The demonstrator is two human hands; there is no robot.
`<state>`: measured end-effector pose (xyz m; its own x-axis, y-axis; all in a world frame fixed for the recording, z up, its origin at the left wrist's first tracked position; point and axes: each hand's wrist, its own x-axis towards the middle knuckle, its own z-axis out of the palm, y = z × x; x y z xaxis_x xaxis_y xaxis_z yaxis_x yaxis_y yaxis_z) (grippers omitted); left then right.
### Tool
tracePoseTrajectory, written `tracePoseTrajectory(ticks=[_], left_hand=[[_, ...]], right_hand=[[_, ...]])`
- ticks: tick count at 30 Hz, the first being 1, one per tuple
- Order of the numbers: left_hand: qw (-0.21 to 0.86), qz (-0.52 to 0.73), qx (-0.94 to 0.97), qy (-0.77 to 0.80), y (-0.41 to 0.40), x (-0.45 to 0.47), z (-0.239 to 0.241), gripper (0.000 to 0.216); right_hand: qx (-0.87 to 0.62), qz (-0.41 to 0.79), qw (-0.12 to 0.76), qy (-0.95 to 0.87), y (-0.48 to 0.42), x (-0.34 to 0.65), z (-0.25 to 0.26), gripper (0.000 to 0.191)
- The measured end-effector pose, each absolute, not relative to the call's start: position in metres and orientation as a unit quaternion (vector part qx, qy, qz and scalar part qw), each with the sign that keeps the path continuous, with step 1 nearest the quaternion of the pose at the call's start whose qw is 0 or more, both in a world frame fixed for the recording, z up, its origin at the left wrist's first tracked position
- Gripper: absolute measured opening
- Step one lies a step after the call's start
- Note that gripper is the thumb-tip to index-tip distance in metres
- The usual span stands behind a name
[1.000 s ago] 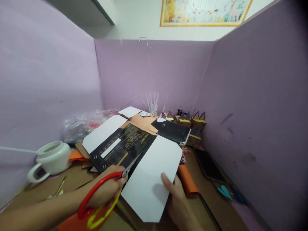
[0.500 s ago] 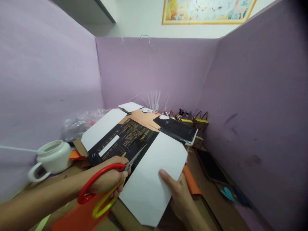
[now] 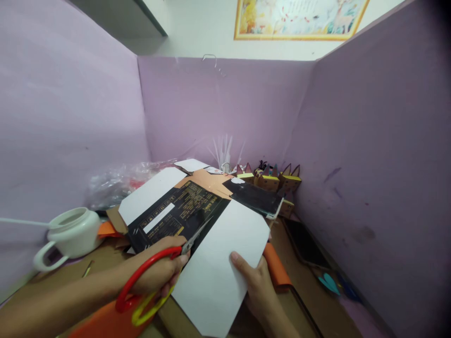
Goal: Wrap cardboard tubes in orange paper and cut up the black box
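Note:
An unfolded cardboard box (image 3: 225, 253), with white flaps and a black panel printed in gold, is held up in front of me. My left hand (image 3: 164, 270) is closed around scissors (image 3: 139, 277) with one red and one yellow handle loop. Their blades look nearly together and point away over the black panel, along the border of the near white flap. That same flap is gripped at its right edge by my right hand (image 3: 259, 281), thumb on top and fingers hidden underneath. Whether my left fingers also touch the cardboard, I cannot tell.
At left stands a white mug (image 3: 74, 232), with a clear plastic bag (image 3: 109, 188) behind it. Small cardboard cat-eared figures (image 3: 271, 180) line the back. A dark tablet-like slab (image 3: 306, 244), orange paper (image 3: 276, 267) and a teal heart-shaped piece (image 3: 329, 284) lie at right. Purple walls (image 3: 225, 103) enclose the desk.
The cardboard has sunk slightly at its far end, showing more of the figures behind. Both hands keep their grips, and the scissors have shifted only a little. The whole view has moved slightly.

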<state>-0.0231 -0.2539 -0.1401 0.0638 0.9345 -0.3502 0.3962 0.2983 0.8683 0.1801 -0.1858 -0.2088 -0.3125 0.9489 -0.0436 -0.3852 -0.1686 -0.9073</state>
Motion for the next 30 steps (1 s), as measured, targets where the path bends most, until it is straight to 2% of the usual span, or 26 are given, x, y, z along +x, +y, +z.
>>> tracePoseTrajectory(ticks=[3,7,12,17,24,30], left_hand=[[0.548,0.244,0.512,0.614,-0.243,-0.027,-0.121,0.036],[0.544,0.203,0.518,0.628,-0.233,-0.025,-0.102,0.031],[0.504,0.227,0.516,0.655,-0.238,-0.018,-0.114,0.020],[0.457,0.262,0.551,0.648,-0.244,-0.015,-0.127,0.031],[0.574,0.238,0.508,0.596,-0.227,-0.028,-0.109,0.042],[0.531,0.194,0.531,0.631,-0.221,-0.023,-0.097,0.024]], right_hand=[[-0.329,0.682,0.497,-0.424,-0.188,0.180,-0.208,0.042],[-0.337,0.664,0.501,-0.441,-0.189,0.180,-0.208,0.041],[-0.360,0.644,0.504,-0.449,-0.190,0.181,-0.211,0.045],[-0.359,0.646,0.510,-0.440,-0.189,0.180,-0.213,0.048],[-0.350,0.671,0.474,-0.450,-0.192,0.181,-0.210,0.045],[-0.345,0.664,0.476,-0.462,-0.197,0.180,-0.210,0.049]])
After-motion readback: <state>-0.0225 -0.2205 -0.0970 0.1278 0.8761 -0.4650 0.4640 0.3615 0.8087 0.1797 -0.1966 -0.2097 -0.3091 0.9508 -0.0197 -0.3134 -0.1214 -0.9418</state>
